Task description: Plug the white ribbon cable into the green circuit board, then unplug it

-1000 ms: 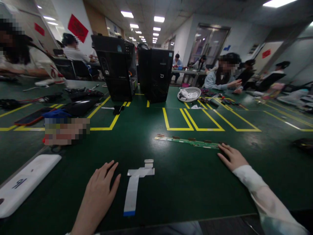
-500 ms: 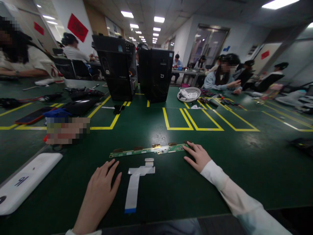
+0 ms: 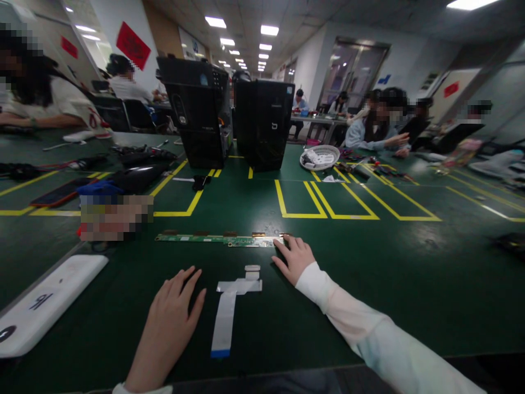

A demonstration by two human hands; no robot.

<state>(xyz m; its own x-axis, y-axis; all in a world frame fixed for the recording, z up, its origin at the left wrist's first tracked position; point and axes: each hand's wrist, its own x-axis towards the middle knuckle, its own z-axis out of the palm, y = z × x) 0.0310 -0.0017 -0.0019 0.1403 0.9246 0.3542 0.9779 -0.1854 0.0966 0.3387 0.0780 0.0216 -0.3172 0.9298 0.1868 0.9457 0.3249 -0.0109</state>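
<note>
Rows of ceiling lights (image 3: 269,30) run back through a long workroom where co-workers (image 3: 371,137) sit, and a dark green worktop (image 3: 369,273) fills the foreground. From the middle of the view, two black computer towers (image 3: 262,123) stand between eleven and twelve o'clock, a white case (image 3: 53,303) lies at eight, and a white basket (image 3: 305,164) of pale items sits at two. A narrow green circuit strip (image 3: 200,238) lies nearly level, just below centre towards eight o'clock; a white ribbon cable (image 3: 224,323) is near half past six. The worktop seems to bear the strip's weight, so light contact at one end is probably enough to control it; the cable, spread flat, likely keeps from folding over itself. The right hand (image 3: 297,257), near five o'clock, reaches in from the lower right, palm down, fingertips on the strip's right end, thumb spread away: its grip is apart, not pinching. The left hand (image 3: 172,312), at half past seven, lies palm down beside the cable, fingers loosely extended, grip apart, holding nothing.
</note>
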